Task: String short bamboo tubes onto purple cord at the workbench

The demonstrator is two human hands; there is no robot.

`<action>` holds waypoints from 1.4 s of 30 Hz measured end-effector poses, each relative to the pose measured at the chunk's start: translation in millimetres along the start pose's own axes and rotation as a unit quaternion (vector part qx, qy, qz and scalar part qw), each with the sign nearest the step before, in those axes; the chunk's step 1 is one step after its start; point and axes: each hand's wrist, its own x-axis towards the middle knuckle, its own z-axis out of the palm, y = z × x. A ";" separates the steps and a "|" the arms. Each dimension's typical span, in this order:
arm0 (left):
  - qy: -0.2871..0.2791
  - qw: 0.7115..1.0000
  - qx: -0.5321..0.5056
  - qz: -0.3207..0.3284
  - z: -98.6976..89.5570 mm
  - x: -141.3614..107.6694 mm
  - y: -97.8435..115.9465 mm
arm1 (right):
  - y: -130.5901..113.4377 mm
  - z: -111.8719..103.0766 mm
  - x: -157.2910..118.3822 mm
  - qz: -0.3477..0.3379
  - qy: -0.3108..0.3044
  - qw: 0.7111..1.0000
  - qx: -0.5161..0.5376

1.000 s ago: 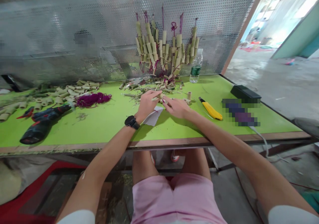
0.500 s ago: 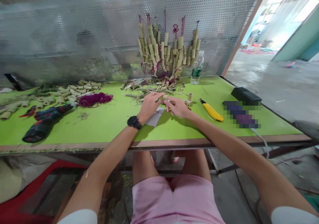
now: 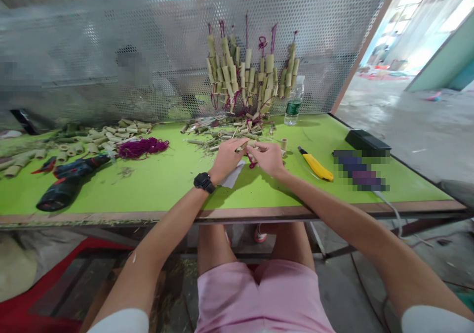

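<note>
My left hand (image 3: 229, 158), with a black watch (image 3: 204, 182) on its wrist, is closed with its fingertips on a short bamboo tube (image 3: 252, 145). From the other side my right hand (image 3: 271, 158) pinches the same tube, its fingers curled. A purple cord (image 3: 252, 164) hangs below the fingertips between both hands. Part of the tube is hidden by my fingers. Beneath my left hand lies a piece of white paper (image 3: 232, 176). Just beyond the right hand stands another short bamboo piece (image 3: 284, 143).
A yellow utility knife (image 3: 317, 165) lies to the right, near a black box (image 3: 367, 143). At left are a power drill (image 3: 70, 181), purple cord bundle (image 3: 143, 147) and cut bamboo (image 3: 111, 138). Strung bamboo (image 3: 247, 71) hangs on the mesh behind, beside a water bottle (image 3: 294, 106).
My right hand has turned, its fingers rising to the tube's end. My left hand has shifted slightly right. The purple cord shows more clearly below the fingers.
</note>
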 end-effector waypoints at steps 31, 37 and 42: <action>0.004 0.989 -0.136 -0.061 -7.1 -1.4 -13.4 | 2.3 -24.9 14.1 -0.174 -0.049 0.971 -0.157; -0.001 0.990 -0.119 -0.070 -4.3 -2.5 -15.5 | 5.6 -25.7 16.2 -0.179 -0.052 0.965 -0.186; 0.004 0.990 -0.118 -0.073 -5.4 -1.9 -16.0 | 3.7 -26.7 15.3 -0.169 -0.062 0.959 -0.217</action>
